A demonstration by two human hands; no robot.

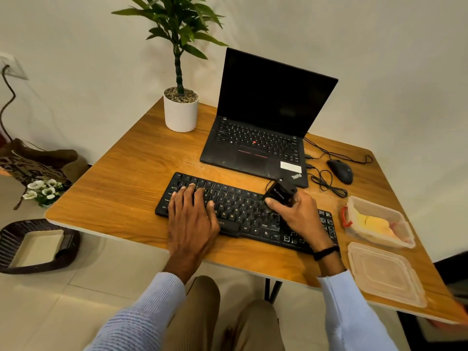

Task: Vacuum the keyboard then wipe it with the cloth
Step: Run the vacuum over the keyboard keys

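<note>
Gripping boxy black vacuum (279, 192), right hand (295, 214) over flat keyboard (243, 214).

ThinkPad deck: the laptop (255, 148) carries "ThinkPad" in white, slanted, at the near right corner of its palm rest. A white sticker (290, 166) lies just beside it, print too faint to read. The keyboard (243, 214) has white legends — "Ctrl" at the near left corner and again right of the space bar, "Alt", letters H, J, K, L, N, M, and a fragment "NICS" by the space bar. The handheld vacuum (279, 192) has white marking — unreadable.
</note>
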